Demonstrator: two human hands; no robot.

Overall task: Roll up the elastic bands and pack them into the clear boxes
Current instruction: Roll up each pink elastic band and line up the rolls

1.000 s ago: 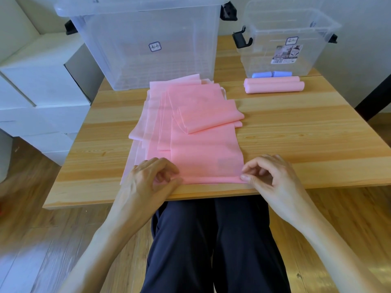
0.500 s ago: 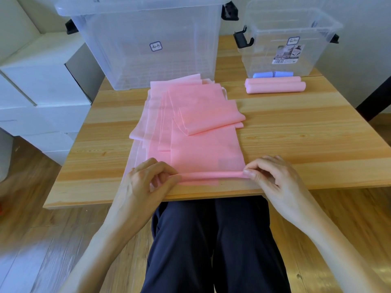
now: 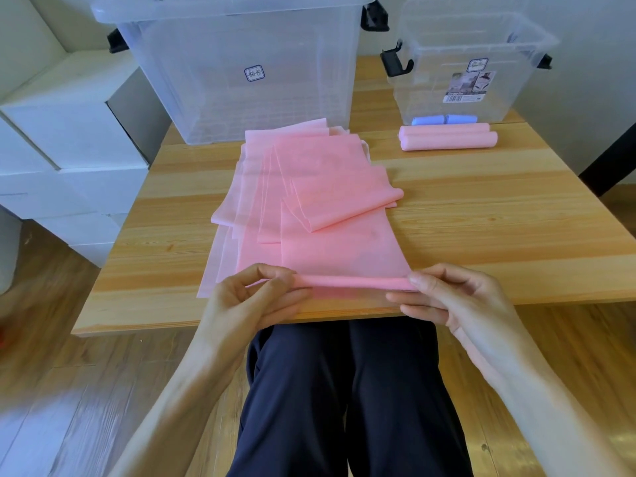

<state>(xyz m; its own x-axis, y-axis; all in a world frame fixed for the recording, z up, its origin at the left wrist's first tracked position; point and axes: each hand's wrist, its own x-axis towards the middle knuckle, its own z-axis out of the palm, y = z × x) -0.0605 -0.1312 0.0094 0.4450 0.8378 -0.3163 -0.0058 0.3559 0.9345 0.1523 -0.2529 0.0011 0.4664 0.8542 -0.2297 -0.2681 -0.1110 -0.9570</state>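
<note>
Seated at a wooden tabletop (image 3: 481,215), dark trousers (image 3: 344,390) showing below its near edge. Pink elastic band (image 3: 344,249) spread flat on the near middle of the tabletop, on top of a loose pile of more pink bands (image 3: 261,187) that fans out to the left and back. Near end of the top band turned into a thin roll (image 3: 351,281) lying crosswise just inside the front edge. Left hand (image 3: 254,297) at the roll's left end, fingers curled, pinching it between thumb and fingertips. Right hand (image 3: 454,297) at the right end, likewise curled, thumb under and fingertips on top of the roll. Farther back, part of the same band doubled over in a loose fold (image 3: 344,204). Two finished pink rolls (image 3: 447,141) side by side at the far right of the tabletop, just in front of the small clear box (image 3: 464,56). Two blue rolls (image 3: 444,119) lying at the bottom of that small box. Large clear box (image 3: 241,63) at the far left, touching the back of the pile. White cartons (image 3: 69,132) stacked beside the tabletop on the left.
</note>
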